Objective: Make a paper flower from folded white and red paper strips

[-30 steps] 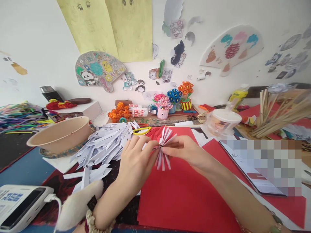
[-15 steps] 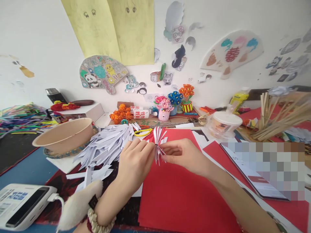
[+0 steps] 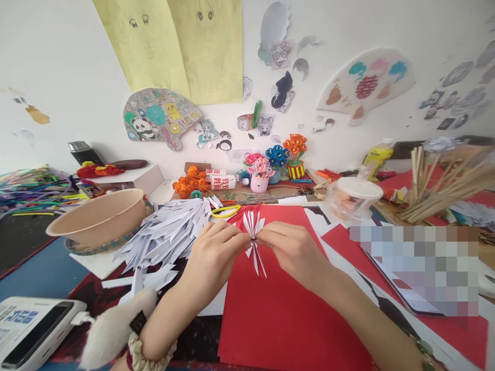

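Note:
Between my two hands is a bundle of thin red-and-white paper strips [image 3: 253,224], gathered at a dark band in its middle and fanning out above and below. My left hand [image 3: 218,247] is closed, with its fingertips pinching the bundle's left side at the band. My right hand [image 3: 292,245] pinches the right side at the same height, fingers pressed together. Beneath lies a stack of red paper [image 3: 286,314]. A heap of folded white paper pieces [image 3: 164,234] sits left of my left hand. Yellow-handled scissors [image 3: 226,211] rest behind the hands.
A beige basin [image 3: 96,219] stands at the left, with a white device and cable [image 3: 36,330] nearer me. To the right are a phone [image 3: 406,288], a lidded white tub [image 3: 358,193] and wooden sticks [image 3: 429,190]. Small flower pots [image 3: 260,181] line the wall.
My right fingers have closed in from beside the bundle to pinch it at the band. The bundle is turned slightly and sits a little lower. The view has shifted slightly.

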The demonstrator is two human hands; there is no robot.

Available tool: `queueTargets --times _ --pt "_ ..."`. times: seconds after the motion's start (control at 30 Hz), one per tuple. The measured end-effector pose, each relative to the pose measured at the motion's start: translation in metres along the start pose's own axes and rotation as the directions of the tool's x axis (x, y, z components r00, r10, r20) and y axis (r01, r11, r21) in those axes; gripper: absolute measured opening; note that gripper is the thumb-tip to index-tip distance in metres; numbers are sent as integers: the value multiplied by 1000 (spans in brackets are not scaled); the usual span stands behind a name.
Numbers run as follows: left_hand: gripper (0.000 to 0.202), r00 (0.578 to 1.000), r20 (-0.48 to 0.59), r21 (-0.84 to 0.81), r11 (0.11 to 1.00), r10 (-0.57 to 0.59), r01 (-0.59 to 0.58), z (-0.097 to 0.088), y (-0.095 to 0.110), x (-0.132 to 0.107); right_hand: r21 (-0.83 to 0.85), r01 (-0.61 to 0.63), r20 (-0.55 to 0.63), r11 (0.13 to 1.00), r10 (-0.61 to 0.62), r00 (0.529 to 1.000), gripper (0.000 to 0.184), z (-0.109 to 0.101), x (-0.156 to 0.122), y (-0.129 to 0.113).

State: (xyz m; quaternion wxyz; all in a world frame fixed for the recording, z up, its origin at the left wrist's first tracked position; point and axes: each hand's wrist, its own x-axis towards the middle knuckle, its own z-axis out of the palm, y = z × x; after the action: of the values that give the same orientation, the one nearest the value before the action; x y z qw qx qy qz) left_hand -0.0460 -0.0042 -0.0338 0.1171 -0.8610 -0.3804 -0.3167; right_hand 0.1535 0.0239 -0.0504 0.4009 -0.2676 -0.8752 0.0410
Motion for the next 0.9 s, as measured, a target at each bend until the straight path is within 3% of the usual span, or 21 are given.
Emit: queueTargets --times 0.13,0.27,0.5,0.7,0.9 --pt "18 998 -39 -196 979 46 -53 -7 0 2 152 58 -44 987 -52 998 38 -8 4 -2" --pt "19 1000 5 -309 951 24 -21 -13 5 6 307 7 -17 952 -2 1000 36 -14 6 -4" --pt "15 999 0 -349 936 33 -31 -16 8 5 323 10 -35 946 1 999 37 -14 7 -4" --pt "18 996 -67 -47 997 61 -65 -12 4 2 246 -93 -109 965 123 986 8 -13 7 -4" --pt "21 992 -74 122 988 101 -92 -8 0 -1 178 -202 -118 963 225 967 50 -13 7 -2"
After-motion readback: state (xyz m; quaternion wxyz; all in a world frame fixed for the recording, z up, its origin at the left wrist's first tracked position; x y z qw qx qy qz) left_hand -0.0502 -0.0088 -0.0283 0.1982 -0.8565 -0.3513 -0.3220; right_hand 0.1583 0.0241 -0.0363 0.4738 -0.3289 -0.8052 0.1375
